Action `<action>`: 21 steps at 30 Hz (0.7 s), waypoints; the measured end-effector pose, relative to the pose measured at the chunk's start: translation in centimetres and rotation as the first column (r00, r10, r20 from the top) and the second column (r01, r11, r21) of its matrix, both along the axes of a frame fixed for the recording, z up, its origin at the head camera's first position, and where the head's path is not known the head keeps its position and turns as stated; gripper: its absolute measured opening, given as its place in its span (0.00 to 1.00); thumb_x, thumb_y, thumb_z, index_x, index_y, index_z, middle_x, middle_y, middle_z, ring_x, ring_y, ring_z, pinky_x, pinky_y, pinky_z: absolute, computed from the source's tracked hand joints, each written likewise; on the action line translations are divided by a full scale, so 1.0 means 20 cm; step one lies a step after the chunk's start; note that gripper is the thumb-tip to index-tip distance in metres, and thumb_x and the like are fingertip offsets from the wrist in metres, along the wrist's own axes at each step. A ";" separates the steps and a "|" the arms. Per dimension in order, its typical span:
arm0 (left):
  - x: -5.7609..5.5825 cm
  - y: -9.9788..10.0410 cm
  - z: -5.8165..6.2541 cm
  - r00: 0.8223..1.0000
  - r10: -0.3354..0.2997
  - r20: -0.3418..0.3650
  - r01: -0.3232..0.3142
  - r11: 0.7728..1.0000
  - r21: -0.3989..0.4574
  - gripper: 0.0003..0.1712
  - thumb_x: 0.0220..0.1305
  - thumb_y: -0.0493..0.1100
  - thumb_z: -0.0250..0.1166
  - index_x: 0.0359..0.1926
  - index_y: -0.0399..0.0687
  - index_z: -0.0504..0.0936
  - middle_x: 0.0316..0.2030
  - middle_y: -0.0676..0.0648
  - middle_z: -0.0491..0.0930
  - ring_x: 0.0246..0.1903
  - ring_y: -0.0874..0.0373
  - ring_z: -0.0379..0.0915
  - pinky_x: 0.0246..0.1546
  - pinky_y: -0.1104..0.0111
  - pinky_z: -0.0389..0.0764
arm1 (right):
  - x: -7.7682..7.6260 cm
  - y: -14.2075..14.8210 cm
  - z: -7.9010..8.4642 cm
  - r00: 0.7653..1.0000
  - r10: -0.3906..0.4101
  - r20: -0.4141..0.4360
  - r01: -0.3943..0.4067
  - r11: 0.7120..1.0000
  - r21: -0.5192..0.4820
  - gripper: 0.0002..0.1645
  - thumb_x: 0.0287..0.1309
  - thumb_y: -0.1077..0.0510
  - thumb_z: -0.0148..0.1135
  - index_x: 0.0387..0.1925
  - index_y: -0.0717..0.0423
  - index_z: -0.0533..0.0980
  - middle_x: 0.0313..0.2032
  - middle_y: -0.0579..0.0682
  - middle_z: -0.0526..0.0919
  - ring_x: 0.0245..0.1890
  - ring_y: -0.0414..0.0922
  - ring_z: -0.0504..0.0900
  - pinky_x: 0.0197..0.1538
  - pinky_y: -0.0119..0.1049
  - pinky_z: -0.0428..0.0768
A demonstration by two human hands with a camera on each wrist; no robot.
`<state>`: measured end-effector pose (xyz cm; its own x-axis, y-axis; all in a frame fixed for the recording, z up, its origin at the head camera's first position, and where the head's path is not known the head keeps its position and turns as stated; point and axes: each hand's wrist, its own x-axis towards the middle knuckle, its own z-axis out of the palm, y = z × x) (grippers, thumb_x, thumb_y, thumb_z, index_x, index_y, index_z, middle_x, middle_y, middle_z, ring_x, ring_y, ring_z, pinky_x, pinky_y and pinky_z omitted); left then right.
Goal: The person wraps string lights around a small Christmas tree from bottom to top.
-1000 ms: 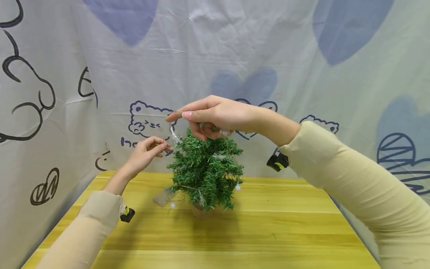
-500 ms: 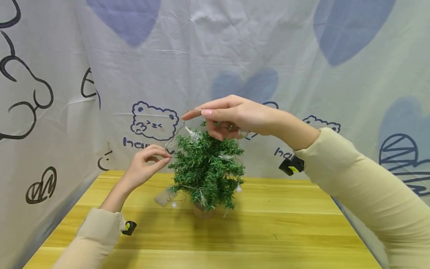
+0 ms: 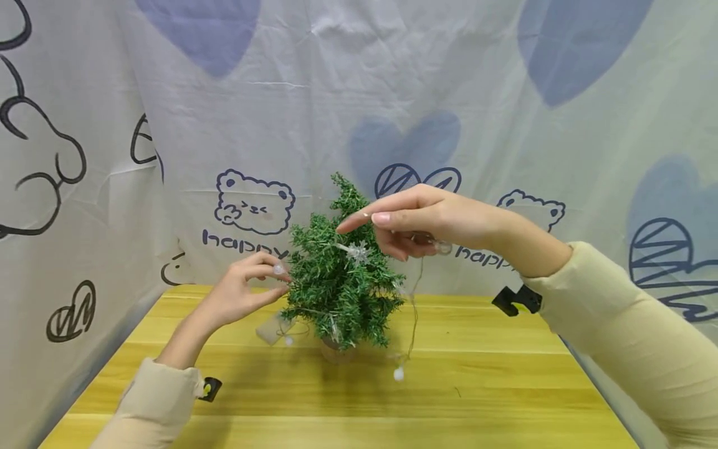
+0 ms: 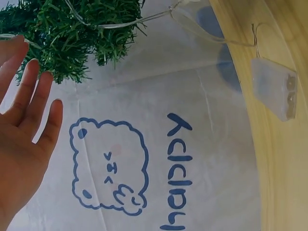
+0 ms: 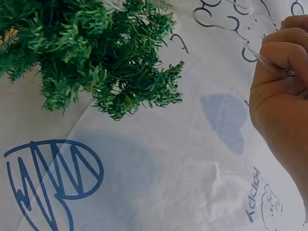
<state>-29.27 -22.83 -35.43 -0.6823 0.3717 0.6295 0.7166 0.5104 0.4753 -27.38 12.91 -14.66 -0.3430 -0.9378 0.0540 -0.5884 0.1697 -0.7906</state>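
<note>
A small green artificial Christmas tree [image 3: 336,280] stands mid-table in a pot [image 3: 336,352], strung with clear fairy lights. My right hand [image 3: 421,218] is at the tree's upper right, pinching the thin light wire [image 5: 269,62] between thumb and index finger. Just below its fingertips, a clear snowflake light [image 3: 358,252] lies against the branches. A round bulb [image 3: 443,247] shows under that hand. My left hand [image 3: 241,290] touches the left branches, with thumb and fingers apart. Another round bulb [image 3: 278,269] shows at its fingers. The left wrist view has those fingers [image 4: 36,108] extended beside the foliage.
A translucent battery box [image 4: 274,89] lies on the wooden table [image 3: 477,386] left of the pot, wired to the lights. A loose strand with a white ball bulb [image 3: 399,373] hangs right of the tree. A printed cloth [image 3: 314,125] hangs behind.
My right hand has moved right and down with the wire, bringing the snowflake light across the tree's front. My left hand has lowered slightly to the branches, its thumb and fingers now apart.
</note>
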 end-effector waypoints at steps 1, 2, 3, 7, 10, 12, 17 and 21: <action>0.01 0.00 0.00 1.000 0.006 0.004 -0.006 1.000 -0.006 0.13 0.59 0.29 0.74 0.41 0.48 0.90 0.47 0.52 0.83 0.50 0.60 0.76 0.50 0.71 0.80 | 0.00 0.01 -0.01 1.000 0.000 0.003 0.000 1.000 0.000 0.25 0.84 0.54 0.41 0.72 0.54 0.73 0.28 0.59 0.75 0.14 0.46 0.60 0.15 0.38 0.61; 0.02 -0.01 0.01 1.000 0.012 0.009 -0.012 1.000 -0.010 0.13 0.59 0.28 0.73 0.41 0.48 0.90 0.47 0.52 0.83 0.51 0.60 0.76 0.50 0.71 0.80 | 0.01 0.02 -0.02 1.000 -0.001 0.006 0.001 1.000 0.000 0.25 0.84 0.53 0.41 0.72 0.54 0.73 0.28 0.59 0.76 0.14 0.45 0.60 0.15 0.38 0.61; 0.03 -0.01 0.01 1.000 0.021 0.010 -0.021 1.000 -0.017 0.15 0.59 0.27 0.72 0.42 0.50 0.90 0.48 0.52 0.83 0.51 0.59 0.76 0.49 0.71 0.80 | 0.01 0.03 -0.03 1.000 0.001 0.010 -0.001 1.000 0.000 0.25 0.84 0.54 0.41 0.72 0.54 0.73 0.28 0.58 0.76 0.14 0.45 0.60 0.15 0.38 0.60; 0.06 0.00 0.04 0.999 0.037 0.007 -0.037 0.999 -0.022 0.21 0.55 0.24 0.67 0.47 0.49 0.88 0.51 0.51 0.83 0.53 0.60 0.75 0.49 0.71 0.78 | 0.01 0.06 -0.07 1.000 0.000 0.029 0.000 1.000 -0.008 0.25 0.84 0.54 0.41 0.72 0.55 0.73 0.27 0.58 0.75 0.14 0.44 0.58 0.14 0.38 0.58; 0.09 0.05 0.09 0.998 0.004 -0.055 -0.005 1.000 -0.016 0.22 0.56 0.24 0.66 0.50 0.46 0.87 0.52 0.50 0.83 0.52 0.59 0.76 0.49 0.71 0.78 | 0.01 0.10 -0.10 0.999 -0.014 0.048 0.015 1.000 -0.017 0.25 0.84 0.54 0.41 0.71 0.56 0.73 0.26 0.56 0.75 0.13 0.44 0.58 0.13 0.38 0.58; 0.11 0.10 0.14 0.993 -0.034 -0.112 0.033 0.999 -0.008 0.21 0.58 0.24 0.66 0.51 0.46 0.86 0.51 0.50 0.83 0.50 0.59 0.77 0.49 0.71 0.78 | 0.01 0.13 -0.12 0.997 -0.034 0.062 0.036 0.999 -0.021 0.25 0.85 0.54 0.41 0.71 0.57 0.73 0.26 0.55 0.74 0.13 0.44 0.57 0.13 0.38 0.58; 0.14 0.27 0.31 0.968 -0.132 -0.214 0.139 0.990 0.018 0.17 0.64 0.26 0.65 0.51 0.44 0.85 0.49 0.50 0.84 0.47 0.59 0.79 0.46 0.70 0.79 | 0.00 0.19 -0.15 0.994 -0.082 0.073 0.085 0.996 -0.030 0.27 0.85 0.53 0.38 0.71 0.59 0.73 0.25 0.54 0.75 0.14 0.45 0.59 0.14 0.38 0.59; 0.16 0.39 0.45 0.956 -0.177 -0.234 0.181 0.983 -0.004 0.14 0.68 0.29 0.65 0.52 0.46 0.85 0.47 0.51 0.85 0.45 0.60 0.79 0.41 0.65 0.81 | -0.02 0.23 -0.19 0.993 -0.101 0.068 0.105 0.993 -0.056 0.27 0.85 0.53 0.38 0.71 0.59 0.73 0.25 0.54 0.75 0.14 0.46 0.59 0.14 0.38 0.60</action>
